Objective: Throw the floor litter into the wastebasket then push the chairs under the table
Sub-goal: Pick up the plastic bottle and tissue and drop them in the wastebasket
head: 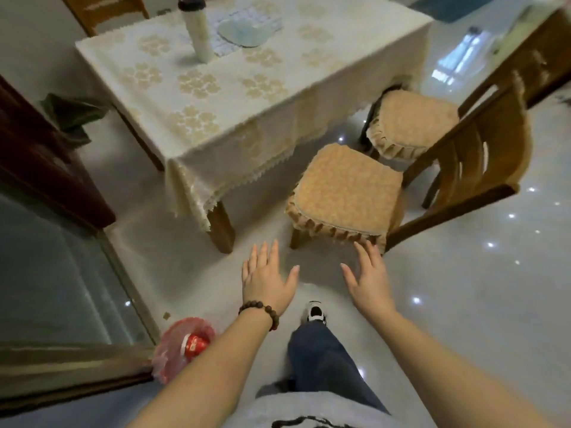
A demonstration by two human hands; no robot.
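Both hands, left hand and right hand, flat, fingers spread, holding nothing, reach toward near chair mid frame. Next: push it under table.

far chair cut by top edge | bottle cap cropped | whole view blurred

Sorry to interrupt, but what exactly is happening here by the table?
A person reaches both open hands, left hand and right hand, toward the nearer chair, which stands pulled out from the table. A second chair is also out. A pink-lined wastebasket holding something red stands at lower left.
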